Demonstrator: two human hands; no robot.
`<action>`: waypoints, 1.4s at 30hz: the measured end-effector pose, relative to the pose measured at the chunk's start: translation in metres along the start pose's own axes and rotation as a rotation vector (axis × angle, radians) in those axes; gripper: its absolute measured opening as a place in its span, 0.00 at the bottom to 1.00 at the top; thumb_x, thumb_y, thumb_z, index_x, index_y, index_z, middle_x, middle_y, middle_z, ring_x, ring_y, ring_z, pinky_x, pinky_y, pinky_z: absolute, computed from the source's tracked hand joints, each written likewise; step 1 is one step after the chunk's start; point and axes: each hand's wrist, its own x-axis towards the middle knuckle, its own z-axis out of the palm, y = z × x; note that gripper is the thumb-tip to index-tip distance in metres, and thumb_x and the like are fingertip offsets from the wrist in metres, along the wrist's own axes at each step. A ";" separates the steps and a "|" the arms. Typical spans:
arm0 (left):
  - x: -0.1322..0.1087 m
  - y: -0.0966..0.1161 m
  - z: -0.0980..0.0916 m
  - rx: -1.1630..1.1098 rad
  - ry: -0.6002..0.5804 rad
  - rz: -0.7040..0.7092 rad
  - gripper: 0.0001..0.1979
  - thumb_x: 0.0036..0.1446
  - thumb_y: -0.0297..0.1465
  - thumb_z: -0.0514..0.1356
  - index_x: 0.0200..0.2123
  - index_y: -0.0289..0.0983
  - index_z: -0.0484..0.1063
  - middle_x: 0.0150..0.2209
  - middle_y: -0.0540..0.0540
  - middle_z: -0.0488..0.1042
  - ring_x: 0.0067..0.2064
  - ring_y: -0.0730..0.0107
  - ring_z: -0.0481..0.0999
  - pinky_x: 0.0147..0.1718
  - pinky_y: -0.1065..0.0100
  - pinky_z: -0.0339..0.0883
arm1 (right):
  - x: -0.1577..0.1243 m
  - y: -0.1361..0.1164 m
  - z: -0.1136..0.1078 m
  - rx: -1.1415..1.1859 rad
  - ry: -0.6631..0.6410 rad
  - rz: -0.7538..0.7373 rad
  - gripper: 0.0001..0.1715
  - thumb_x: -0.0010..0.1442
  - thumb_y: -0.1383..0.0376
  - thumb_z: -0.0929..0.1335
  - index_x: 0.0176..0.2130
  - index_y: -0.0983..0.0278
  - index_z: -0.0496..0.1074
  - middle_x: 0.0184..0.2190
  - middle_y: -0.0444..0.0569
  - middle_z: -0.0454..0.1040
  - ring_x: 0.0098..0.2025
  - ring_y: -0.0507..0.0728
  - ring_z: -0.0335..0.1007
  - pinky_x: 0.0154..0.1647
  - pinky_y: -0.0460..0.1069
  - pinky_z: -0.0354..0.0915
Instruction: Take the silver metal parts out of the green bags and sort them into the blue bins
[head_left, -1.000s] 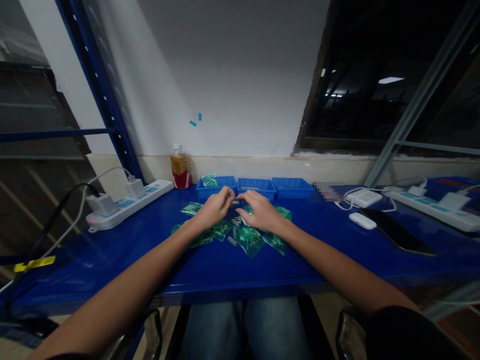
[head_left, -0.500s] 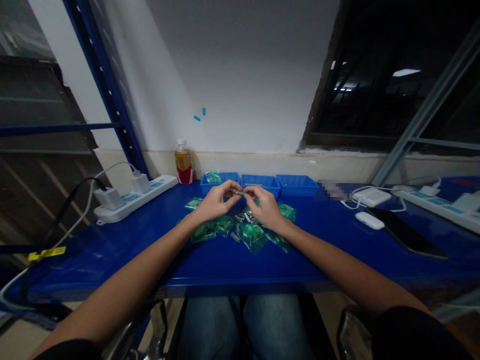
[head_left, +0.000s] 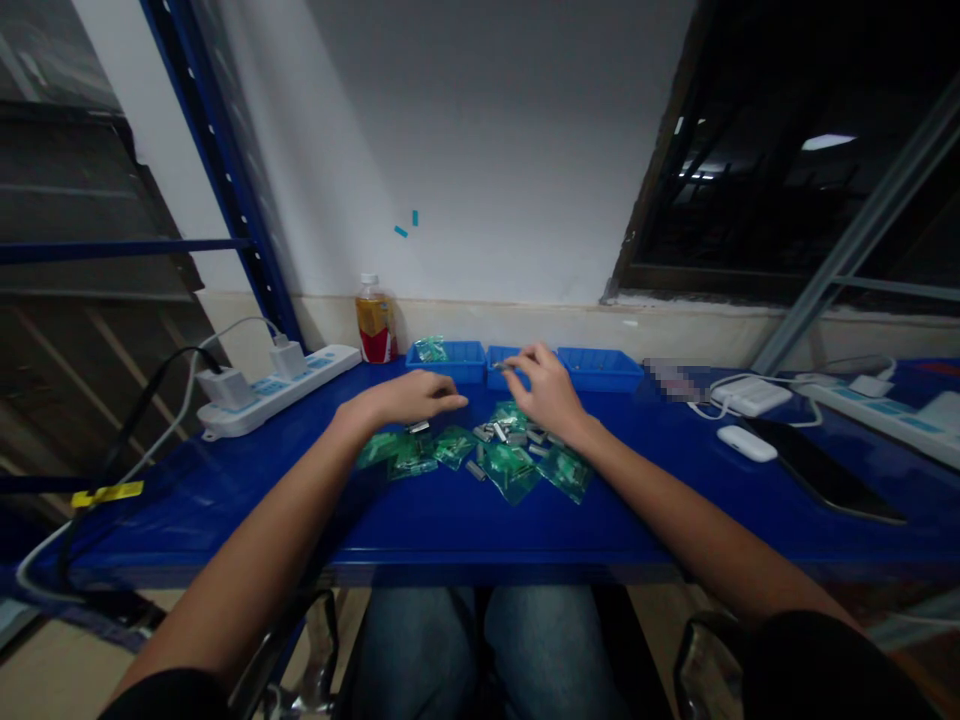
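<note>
My right hand (head_left: 549, 392) is closed in a pinch on a small grey metal piece (head_left: 501, 366), held up in front of the middle blue bin (head_left: 495, 378). My left hand (head_left: 416, 397) hovers palm down over the left side of the pile, its thumb stretched to the right; the other fingers are partly hidden. Just below it shows a silver metal piece (head_left: 418, 427), and I see no grip on it. Between and below the hands lie several green plastic bags (head_left: 510, 472) and loose short silver metal pieces (head_left: 475, 470).
A left blue bin (head_left: 450, 370) holds a green bag; a right blue bin (head_left: 600, 370) stands beside the middle one. A bottle (head_left: 375, 325) and a white power strip (head_left: 300, 385) are at left. To the right lie a phone (head_left: 817, 470), a white case (head_left: 747, 443) and cables.
My hands, together on a metal piece before, have parted. The left moved left and down over the bags; the right rose toward the middle bin with a metal piece.
</note>
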 end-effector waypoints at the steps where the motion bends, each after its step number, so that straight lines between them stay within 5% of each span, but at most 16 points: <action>1: -0.005 -0.009 -0.007 0.032 -0.053 -0.073 0.17 0.52 0.45 0.58 0.32 0.37 0.75 0.29 0.47 0.76 0.30 0.69 0.72 0.28 0.72 0.60 | 0.006 0.012 -0.002 -0.049 -0.010 0.042 0.13 0.60 0.64 0.64 0.41 0.66 0.75 0.37 0.55 0.68 0.40 0.60 0.66 0.44 0.54 0.63; 4: -0.017 -0.036 -0.020 0.073 -0.107 -0.197 0.17 0.45 0.46 0.62 0.29 0.38 0.75 0.27 0.48 0.75 0.28 0.69 0.72 0.25 0.73 0.58 | 0.025 0.052 -0.006 -0.211 -0.197 0.231 0.16 0.59 0.64 0.63 0.41 0.68 0.76 0.34 0.56 0.72 0.39 0.60 0.68 0.42 0.51 0.62; 8: -0.013 -0.055 -0.007 0.084 -0.154 -0.266 0.17 0.44 0.45 0.63 0.30 0.38 0.73 0.27 0.48 0.74 0.27 0.68 0.71 0.23 0.72 0.56 | 0.043 0.092 -0.006 -0.360 -0.582 0.407 0.16 0.59 0.65 0.63 0.41 0.68 0.77 0.35 0.56 0.77 0.38 0.58 0.71 0.38 0.48 0.61; 13: 0.005 -0.044 0.025 0.170 -0.057 -0.200 0.12 0.56 0.39 0.54 0.31 0.37 0.70 0.29 0.47 0.73 0.29 0.68 0.70 0.27 0.71 0.57 | 0.053 0.107 0.002 -0.402 -0.715 0.440 0.10 0.52 0.65 0.70 0.35 0.66 0.79 0.32 0.57 0.76 0.39 0.61 0.70 0.39 0.51 0.63; 19: 0.013 -0.029 0.030 0.185 0.146 0.063 0.13 0.57 0.37 0.53 0.39 0.36 0.70 0.39 0.42 0.72 0.42 0.62 0.69 0.44 0.65 0.61 | 0.057 0.106 0.013 -0.432 -0.706 0.495 0.14 0.48 0.58 0.73 0.37 0.60 0.79 0.49 0.59 0.67 0.58 0.71 0.51 0.51 0.64 0.58; 22: 0.011 -0.047 0.023 0.269 0.308 -0.033 0.20 0.58 0.42 0.50 0.44 0.33 0.69 0.45 0.38 0.69 0.49 0.56 0.65 0.51 0.57 0.57 | 0.053 0.101 0.010 -0.410 -0.657 0.518 0.20 0.52 0.53 0.70 0.42 0.60 0.77 0.52 0.60 0.63 0.59 0.72 0.48 0.51 0.67 0.56; 26: 0.009 -0.067 0.032 0.282 0.179 -0.281 0.29 0.56 0.50 0.48 0.50 0.34 0.68 0.49 0.34 0.66 0.52 0.47 0.61 0.51 0.49 0.55 | 0.033 0.080 -0.001 -0.278 -0.379 0.393 0.19 0.57 0.53 0.66 0.43 0.61 0.76 0.48 0.59 0.66 0.57 0.70 0.48 0.51 0.65 0.56; 29: 0.014 -0.058 0.051 0.264 0.140 -0.401 0.32 0.57 0.53 0.43 0.54 0.39 0.64 0.52 0.34 0.63 0.54 0.44 0.59 0.49 0.43 0.54 | 0.011 0.052 -0.007 -0.146 -0.221 0.242 0.15 0.59 0.56 0.65 0.39 0.62 0.77 0.39 0.55 0.71 0.51 0.66 0.55 0.50 0.62 0.56; 34: 0.028 -0.025 0.069 0.219 0.193 -0.284 0.26 0.62 0.47 0.41 0.54 0.41 0.64 0.52 0.39 0.63 0.55 0.49 0.59 0.50 0.46 0.55 | -0.013 0.005 0.001 -0.020 -0.281 0.045 0.10 0.60 0.61 0.65 0.37 0.62 0.75 0.35 0.52 0.73 0.48 0.63 0.58 0.46 0.59 0.55; 39: 0.023 -0.019 0.043 0.231 0.359 -0.178 0.20 0.63 0.39 0.43 0.45 0.36 0.69 0.45 0.39 0.70 0.49 0.55 0.66 0.45 0.56 0.60 | -0.022 -0.019 0.010 0.029 -0.382 -0.058 0.10 0.61 0.62 0.65 0.39 0.62 0.74 0.35 0.52 0.73 0.47 0.62 0.59 0.44 0.56 0.55; 42: 0.012 -0.023 0.017 0.163 0.270 -0.129 0.15 0.60 0.36 0.47 0.37 0.35 0.71 0.32 0.44 0.73 0.34 0.65 0.71 0.34 0.67 0.61 | -0.024 -0.020 0.011 0.041 -0.423 -0.079 0.11 0.61 0.61 0.65 0.39 0.62 0.74 0.35 0.52 0.73 0.47 0.62 0.58 0.43 0.56 0.55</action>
